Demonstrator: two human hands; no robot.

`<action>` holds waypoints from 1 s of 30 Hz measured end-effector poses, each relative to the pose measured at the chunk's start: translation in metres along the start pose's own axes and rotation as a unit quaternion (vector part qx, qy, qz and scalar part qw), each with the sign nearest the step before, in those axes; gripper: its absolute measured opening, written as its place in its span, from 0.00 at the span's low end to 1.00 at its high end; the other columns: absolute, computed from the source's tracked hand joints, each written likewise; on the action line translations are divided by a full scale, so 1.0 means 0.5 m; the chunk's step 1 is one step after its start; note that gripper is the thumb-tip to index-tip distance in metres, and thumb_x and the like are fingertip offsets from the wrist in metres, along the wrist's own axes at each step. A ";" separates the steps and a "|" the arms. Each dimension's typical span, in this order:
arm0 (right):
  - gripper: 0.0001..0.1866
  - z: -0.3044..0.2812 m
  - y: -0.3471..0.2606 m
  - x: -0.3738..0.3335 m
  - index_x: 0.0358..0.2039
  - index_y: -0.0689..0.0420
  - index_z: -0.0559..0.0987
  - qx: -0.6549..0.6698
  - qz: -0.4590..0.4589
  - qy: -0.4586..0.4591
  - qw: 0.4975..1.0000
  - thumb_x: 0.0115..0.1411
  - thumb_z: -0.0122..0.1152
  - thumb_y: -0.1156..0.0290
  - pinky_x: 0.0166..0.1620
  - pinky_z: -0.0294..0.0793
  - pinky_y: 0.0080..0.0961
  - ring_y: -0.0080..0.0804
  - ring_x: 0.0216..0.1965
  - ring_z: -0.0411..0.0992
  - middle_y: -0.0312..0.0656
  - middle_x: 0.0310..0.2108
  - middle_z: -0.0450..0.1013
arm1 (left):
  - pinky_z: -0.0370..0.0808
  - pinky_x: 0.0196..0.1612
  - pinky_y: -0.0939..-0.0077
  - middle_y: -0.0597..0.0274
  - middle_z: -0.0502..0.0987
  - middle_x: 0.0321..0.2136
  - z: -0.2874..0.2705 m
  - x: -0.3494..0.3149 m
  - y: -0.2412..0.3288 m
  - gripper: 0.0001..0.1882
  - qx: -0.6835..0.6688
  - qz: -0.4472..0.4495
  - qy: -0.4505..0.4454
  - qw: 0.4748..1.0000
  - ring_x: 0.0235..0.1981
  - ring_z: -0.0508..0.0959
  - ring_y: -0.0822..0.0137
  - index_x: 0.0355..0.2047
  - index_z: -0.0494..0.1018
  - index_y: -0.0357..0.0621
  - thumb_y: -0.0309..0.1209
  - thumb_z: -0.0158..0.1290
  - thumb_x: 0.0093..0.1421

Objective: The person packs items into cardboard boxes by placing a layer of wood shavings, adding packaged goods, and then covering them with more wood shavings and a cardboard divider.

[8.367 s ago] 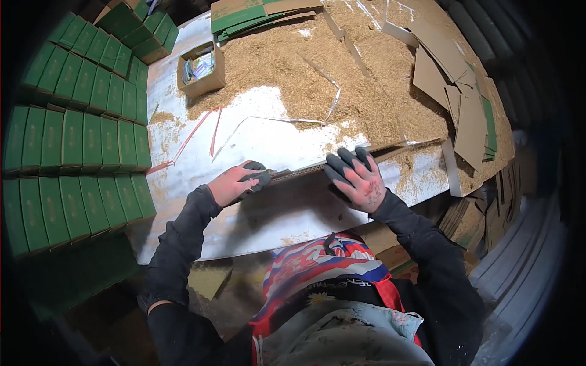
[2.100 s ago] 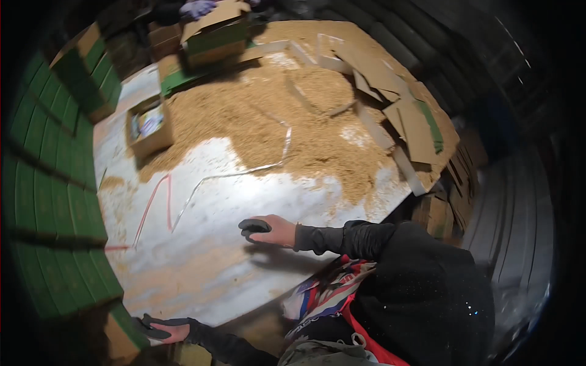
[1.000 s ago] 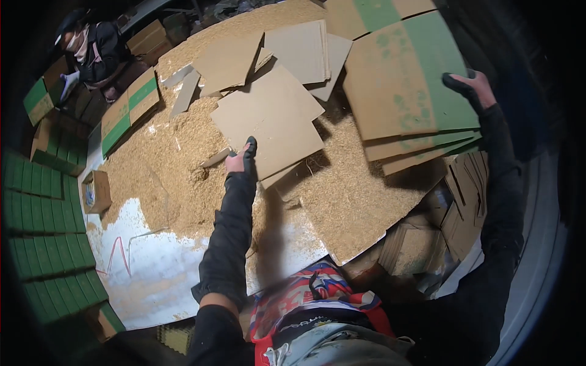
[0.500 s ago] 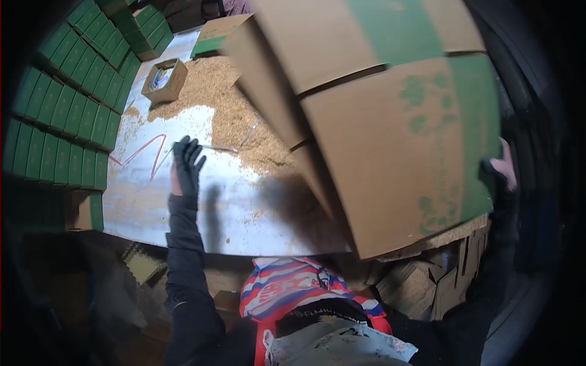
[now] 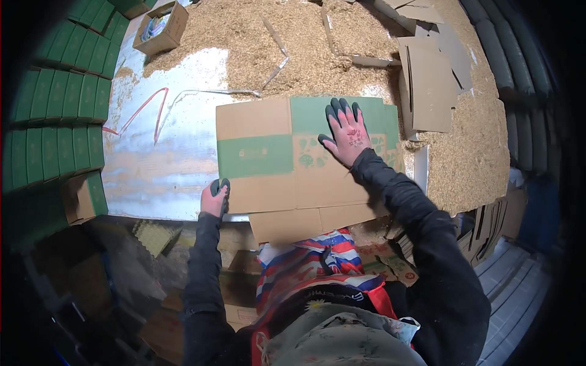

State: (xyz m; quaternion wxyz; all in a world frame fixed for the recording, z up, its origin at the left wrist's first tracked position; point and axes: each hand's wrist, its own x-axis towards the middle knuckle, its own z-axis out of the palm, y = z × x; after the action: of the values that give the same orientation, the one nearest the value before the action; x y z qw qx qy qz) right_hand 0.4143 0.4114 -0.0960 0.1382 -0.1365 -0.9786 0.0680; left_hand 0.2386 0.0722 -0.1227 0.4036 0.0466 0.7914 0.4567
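Cardboard: flattened brown-and-green box [image 5: 293, 165] lying flat on the metal table [image 5: 165, 165], near edge hanging over toward me
Left hand [image 5: 215, 196]: gloved, pinching the box's near-left corner
Right hand [image 5: 347, 131]: open, pressed flat on the green panel
Further out: sawdust [image 5: 256, 43], loose cardboard sheets [image 5: 430, 79], small open box [image 5: 160, 27]

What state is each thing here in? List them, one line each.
Flattened carton: lying flat on the table, unfolded, near edge overhanging.
Left hand: gloved, gripping the carton's near left corner.
Right hand: gloved, fingers spread, pressing flat on the carton.
Small open box: upright, flaps open, something inside.
Green boxes: closed, stacked in rows.
Sawdust: loose, spread across the table.
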 end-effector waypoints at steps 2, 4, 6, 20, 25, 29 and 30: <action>0.34 -0.012 0.010 0.006 0.50 0.61 0.60 -0.001 0.011 -0.010 1.000 0.47 0.56 0.55 0.57 0.44 0.47 0.50 0.54 0.53 0.56 0.49 0.58 | 0.65 0.21 0.84 0.67 0.70 0.21 0.026 -0.065 0.094 0.19 -0.096 0.122 0.072 0.985 0.18 0.67 0.79 0.45 0.66 0.37 0.20 0.48 0.50; 0.34 -0.049 0.014 0.017 0.51 0.63 0.59 0.018 0.060 -0.062 0.996 0.48 0.55 0.57 0.58 0.42 0.46 0.51 0.55 0.51 0.58 0.50 0.57 | 0.67 0.26 0.85 0.64 0.72 0.26 0.010 -0.145 0.219 0.22 -0.150 0.117 0.020 0.982 0.22 0.71 0.76 0.48 0.63 0.35 0.20 0.47 0.50; 0.38 -0.218 -0.041 0.053 0.50 0.67 0.59 0.156 0.001 -0.001 0.988 0.45 0.58 0.55 0.58 0.44 0.44 0.52 0.56 0.51 0.59 0.52 0.55 | 0.69 0.34 0.84 0.59 0.73 0.31 -0.037 -0.161 0.249 0.22 -0.208 0.228 0.101 0.946 0.29 0.73 0.74 0.49 0.63 0.35 0.21 0.47 0.51; 0.20 -0.440 -0.087 0.014 0.37 0.59 0.71 -0.036 -0.173 0.030 0.984 0.39 0.59 0.71 0.44 0.63 0.41 0.45 0.42 0.65 0.47 0.38 0.68 | 0.66 0.39 0.70 0.51 0.72 0.34 0.102 -0.199 0.487 0.23 0.356 0.228 -0.346 0.837 0.35 0.71 0.57 0.40 0.66 0.40 0.48 0.37 0.59; 0.12 -0.430 -0.071 -0.105 0.29 0.55 0.71 0.014 -0.293 0.061 0.954 0.40 0.56 0.70 0.47 0.62 0.47 0.39 0.43 0.66 0.42 0.40 0.69 | 0.67 0.38 0.69 0.52 0.74 0.28 0.094 -0.191 0.505 0.16 0.401 0.282 -0.150 0.858 0.32 0.73 0.56 0.40 0.67 0.41 0.38 0.43 0.56; 0.07 -0.553 0.025 -0.020 0.16 0.52 0.71 0.177 -0.342 -0.032 0.922 0.32 0.58 0.72 0.45 0.65 0.41 0.32 0.29 0.66 0.33 0.18 0.66 | 0.61 0.49 0.63 0.46 0.66 0.44 0.039 -0.139 0.586 0.25 0.480 0.348 0.092 0.800 0.47 0.65 0.53 0.51 0.58 0.42 0.37 0.44 0.54; 0.07 -0.534 0.022 -0.007 0.16 0.52 0.71 0.179 -0.346 -0.021 0.921 0.32 0.58 0.72 0.45 0.65 0.41 0.32 0.29 0.66 0.33 0.18 0.66 | 0.55 0.55 0.59 0.45 0.60 0.51 0.043 -0.122 0.553 0.29 0.521 0.426 0.208 0.710 0.54 0.59 0.52 0.54 0.53 0.41 0.36 0.45 0.53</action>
State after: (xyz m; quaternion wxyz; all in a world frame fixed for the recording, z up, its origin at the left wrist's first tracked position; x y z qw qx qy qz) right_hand 0.4972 0.4462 0.1556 0.1546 0.2389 -0.9391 0.1927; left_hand 0.2127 0.2200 0.1186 -0.0964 0.4855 0.8638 0.0939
